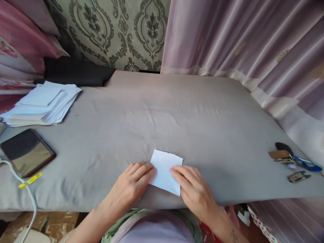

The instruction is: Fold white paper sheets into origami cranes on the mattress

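Observation:
A small, roughly square piece of white paper (165,170) lies tilted near the front edge of the cloth-covered table. Its upper edge looks slightly uneven. My left hand (135,179) grips the paper's left side, fingers together, the thumb hidden. On the opposite side, my right hand (193,185) has its fingertips on the paper's upper face near the right edge, with its thumb out of sight beneath the hand.
Grey cloth (202,135) covers the table. At the left are a stack of white paper (32,114), a dark phone-like device (27,152), a white cable (31,195) with a yellow tag and black fabric (76,72). Keys (286,159) and a nail clipper (299,177) lie far right.

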`<state>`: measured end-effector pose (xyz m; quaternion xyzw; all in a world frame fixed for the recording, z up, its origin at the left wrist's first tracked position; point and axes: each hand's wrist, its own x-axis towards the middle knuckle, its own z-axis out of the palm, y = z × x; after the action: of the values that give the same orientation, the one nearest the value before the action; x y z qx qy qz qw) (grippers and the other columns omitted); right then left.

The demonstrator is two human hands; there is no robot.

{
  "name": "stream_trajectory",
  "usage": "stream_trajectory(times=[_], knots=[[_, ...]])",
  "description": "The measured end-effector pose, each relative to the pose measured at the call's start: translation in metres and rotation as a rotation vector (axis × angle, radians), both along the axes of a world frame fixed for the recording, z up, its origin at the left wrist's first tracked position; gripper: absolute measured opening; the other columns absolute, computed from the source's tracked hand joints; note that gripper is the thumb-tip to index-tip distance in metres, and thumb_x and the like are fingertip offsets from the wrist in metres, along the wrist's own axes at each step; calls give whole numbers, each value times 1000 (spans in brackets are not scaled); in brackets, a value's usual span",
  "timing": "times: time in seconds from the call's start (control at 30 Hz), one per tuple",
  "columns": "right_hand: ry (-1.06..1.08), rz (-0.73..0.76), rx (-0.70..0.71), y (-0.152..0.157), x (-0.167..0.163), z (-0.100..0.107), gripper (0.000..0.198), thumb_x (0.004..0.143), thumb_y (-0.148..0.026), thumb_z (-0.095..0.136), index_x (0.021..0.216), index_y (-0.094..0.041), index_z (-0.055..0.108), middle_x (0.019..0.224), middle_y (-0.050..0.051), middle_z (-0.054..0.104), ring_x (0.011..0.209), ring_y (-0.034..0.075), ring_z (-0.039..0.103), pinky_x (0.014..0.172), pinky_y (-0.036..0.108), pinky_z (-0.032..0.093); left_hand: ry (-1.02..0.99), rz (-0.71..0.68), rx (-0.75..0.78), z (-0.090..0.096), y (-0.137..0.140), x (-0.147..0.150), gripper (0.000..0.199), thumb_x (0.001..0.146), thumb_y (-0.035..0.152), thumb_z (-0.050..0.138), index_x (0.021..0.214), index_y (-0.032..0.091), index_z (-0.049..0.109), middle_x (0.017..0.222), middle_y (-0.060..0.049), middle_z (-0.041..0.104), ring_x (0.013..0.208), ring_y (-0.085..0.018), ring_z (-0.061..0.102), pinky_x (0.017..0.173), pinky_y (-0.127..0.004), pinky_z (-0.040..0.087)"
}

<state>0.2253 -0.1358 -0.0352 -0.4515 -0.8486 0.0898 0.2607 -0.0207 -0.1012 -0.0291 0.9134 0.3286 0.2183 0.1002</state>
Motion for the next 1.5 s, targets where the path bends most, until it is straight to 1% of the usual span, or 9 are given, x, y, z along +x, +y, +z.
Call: stream_trajectory(times=[0.1,0.2,0.3,0.37,0.47,0.53,0.63,1.03,1.5], knots=[[-14,-112,-82,-2,-2,1,45,82,6,47,122,-12,57,120,12,60,107,24,53,88,41,47,-7,70,-61,-5,0,4,35,95,8,38,125,17,53,110,-11,60,93,-20,53,77,-33,46],[3,-146,-121,-5,-4,4,37,84,1,53,117,-15,59,119,11,59,107,24,53,88,42,47,-49,92,-87,-2,-2,10,34,93,5,39,118,19,58,106,-9,60,88,-20,51,73,-33,45],[63,-216,-122,-12,-7,5,26,87,-7,57,111,-17,60,118,11,59,106,25,53,87,43,47,-110,135,-176,4,-7,15,34,92,6,39,113,20,61,109,-10,57,92,-21,49,76,-34,46],[121,-277,-115,-15,-9,5,19,89,-13,58,107,-18,61,117,11,59,106,24,54,86,42,47,-147,210,-231,8,-10,18,28,92,10,44,109,21,63,111,-9,56,97,-22,47,80,-35,46],[176,-370,-122,-14,-14,4,6,92,-17,55,93,-19,61,114,10,60,104,23,55,86,41,47,-183,372,-271,8,-10,23,14,92,18,53,89,20,66,108,-9,55,97,-23,46,80,-36,46],[187,-435,-129,-10,-18,3,10,93,-17,54,84,-19,58,112,9,60,101,22,56,85,40,47,-187,453,-294,7,-8,26,19,93,20,52,79,19,64,106,-9,56,95,-23,46,79,-36,46],[184,-518,-123,-2,-24,2,14,92,-19,54,78,-20,55,108,7,61,96,20,56,84,38,47,-180,508,-296,4,-6,30,22,95,20,48,77,18,62,105,-8,56,92,-22,47,81,-38,44],[155,-645,-136,8,-32,-1,16,91,-24,56,75,-19,55,102,8,60,95,21,58,84,37,47,-150,563,-311,3,2,34,17,93,25,52,78,19,59,100,-7,54,90,-21,48,80,-38,44],[163,-665,-180,12,-33,1,23,91,-23,55,68,-21,51,99,8,59,91,21,57,82,37,46,-147,619,-307,1,2,37,19,90,26,57,72,20,58,98,-6,54,89,-21,49,79,-39,44]])
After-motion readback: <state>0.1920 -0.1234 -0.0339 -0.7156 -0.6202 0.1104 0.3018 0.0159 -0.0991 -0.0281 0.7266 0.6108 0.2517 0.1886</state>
